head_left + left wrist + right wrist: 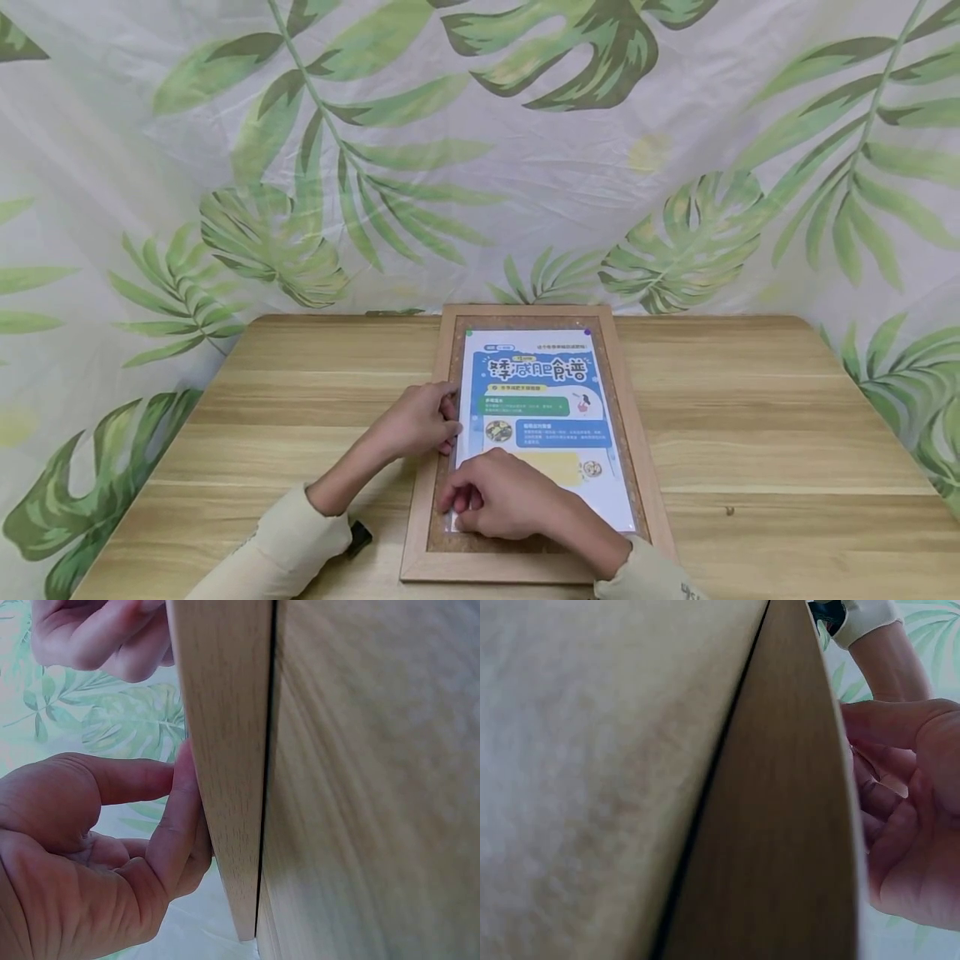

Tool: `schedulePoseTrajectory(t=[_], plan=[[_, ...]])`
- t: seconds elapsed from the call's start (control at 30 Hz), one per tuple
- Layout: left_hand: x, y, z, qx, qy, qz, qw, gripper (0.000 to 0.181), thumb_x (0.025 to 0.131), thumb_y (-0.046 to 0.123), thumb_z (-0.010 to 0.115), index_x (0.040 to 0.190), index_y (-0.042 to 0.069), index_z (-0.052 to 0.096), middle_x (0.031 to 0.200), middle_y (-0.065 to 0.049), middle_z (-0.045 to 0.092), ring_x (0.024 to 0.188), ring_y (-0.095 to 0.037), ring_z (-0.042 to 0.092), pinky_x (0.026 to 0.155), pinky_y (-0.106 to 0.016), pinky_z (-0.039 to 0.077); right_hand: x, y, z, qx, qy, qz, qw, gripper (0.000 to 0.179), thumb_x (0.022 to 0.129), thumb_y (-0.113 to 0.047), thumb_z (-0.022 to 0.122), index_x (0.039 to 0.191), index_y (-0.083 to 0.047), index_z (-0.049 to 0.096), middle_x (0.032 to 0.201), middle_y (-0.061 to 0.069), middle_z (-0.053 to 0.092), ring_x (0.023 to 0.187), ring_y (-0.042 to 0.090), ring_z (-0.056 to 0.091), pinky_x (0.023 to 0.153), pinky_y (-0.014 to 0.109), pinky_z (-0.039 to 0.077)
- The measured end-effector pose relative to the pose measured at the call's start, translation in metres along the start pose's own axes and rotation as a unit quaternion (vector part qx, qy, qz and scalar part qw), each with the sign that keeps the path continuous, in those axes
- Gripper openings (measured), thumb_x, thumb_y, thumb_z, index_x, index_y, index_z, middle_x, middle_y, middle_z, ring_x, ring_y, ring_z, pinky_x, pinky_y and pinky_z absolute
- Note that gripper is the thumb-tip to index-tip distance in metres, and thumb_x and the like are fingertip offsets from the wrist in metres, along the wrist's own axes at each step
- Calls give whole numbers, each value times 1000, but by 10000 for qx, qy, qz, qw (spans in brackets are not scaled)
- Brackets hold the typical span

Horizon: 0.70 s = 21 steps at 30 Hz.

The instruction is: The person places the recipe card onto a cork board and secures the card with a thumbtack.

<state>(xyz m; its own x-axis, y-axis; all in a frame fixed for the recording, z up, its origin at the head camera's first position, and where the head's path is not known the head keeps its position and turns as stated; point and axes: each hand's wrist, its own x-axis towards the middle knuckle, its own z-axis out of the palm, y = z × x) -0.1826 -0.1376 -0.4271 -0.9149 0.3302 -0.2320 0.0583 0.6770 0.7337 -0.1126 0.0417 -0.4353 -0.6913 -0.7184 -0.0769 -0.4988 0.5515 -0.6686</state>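
Rectangular blue-and-white printed sheet (542, 417) on a cork board with pale wooden frame (487, 568), pinned at its top corners.
From where I stand: left hand (423, 419) at sheet's left edge, fingers bent; right hand (508, 497) over its lower-left corner, fingers curled; whether either pinches anything, I cannot tell.
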Motion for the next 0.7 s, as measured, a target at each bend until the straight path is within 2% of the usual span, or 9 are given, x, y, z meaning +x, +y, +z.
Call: schedulePoseTrajectory(t=[0.43, 0.7], plan=[[0, -2, -1, 7, 9, 36, 10000, 58, 95, -8, 72, 150, -9, 54, 83, -9, 66, 60, -16, 68, 55, -27, 59, 2, 3, -3, -299, -231, -336, 9987, 13, 91, -12, 81, 97, -23, 81, 79, -19, 63, 70, -9, 54, 68, 10, 47], [1, -3, -2, 40, -11, 52, 10000, 56, 95, -8, 72, 149, -9, 54, 83, -9, 66, 60, -15, 68, 55, -27, 60, 10, 6, -10, -11, -531, -456, 9975, 13, 88, -7, 81, 94, -19, 82, 73, -19, 62, 64, -10, 54, 62, 9, 48]])
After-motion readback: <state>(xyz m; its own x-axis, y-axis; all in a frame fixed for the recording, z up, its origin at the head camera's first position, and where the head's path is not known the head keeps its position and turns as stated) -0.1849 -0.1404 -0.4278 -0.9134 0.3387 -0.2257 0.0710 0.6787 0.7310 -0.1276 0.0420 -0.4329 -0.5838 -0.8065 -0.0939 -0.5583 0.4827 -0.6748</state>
